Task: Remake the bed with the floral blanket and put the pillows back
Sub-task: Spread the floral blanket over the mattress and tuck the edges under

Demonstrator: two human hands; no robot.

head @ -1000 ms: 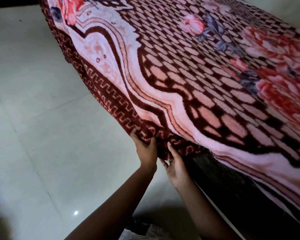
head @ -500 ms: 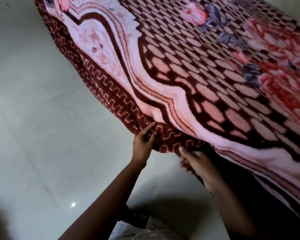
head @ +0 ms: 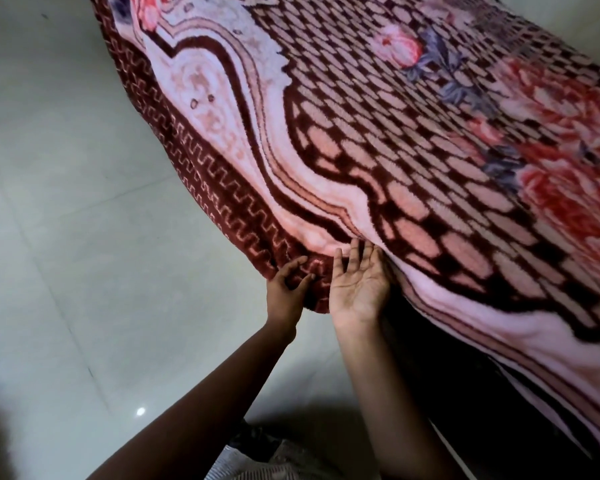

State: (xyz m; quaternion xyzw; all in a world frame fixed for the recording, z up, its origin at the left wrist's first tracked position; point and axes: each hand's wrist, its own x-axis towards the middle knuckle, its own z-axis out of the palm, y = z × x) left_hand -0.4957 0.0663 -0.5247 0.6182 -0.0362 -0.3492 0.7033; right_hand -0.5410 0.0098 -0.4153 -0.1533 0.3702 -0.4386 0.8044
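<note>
Fingers (head: 293, 268) of the left hand (head: 284, 292) pinch the maroon hem of the floral blanket (head: 395, 161), which spreads up and right of them, while the right hand (head: 359, 289) lies flat, palm up, just beside: I'd tug gently and smooth outward so it hangs level.

Maroon-pink floral blanket (head: 378, 140), white floor (head: 66, 237)

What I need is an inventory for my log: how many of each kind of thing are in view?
floral blanket: 1
hands: 2, the left hand and the right hand
Total: 3
</note>
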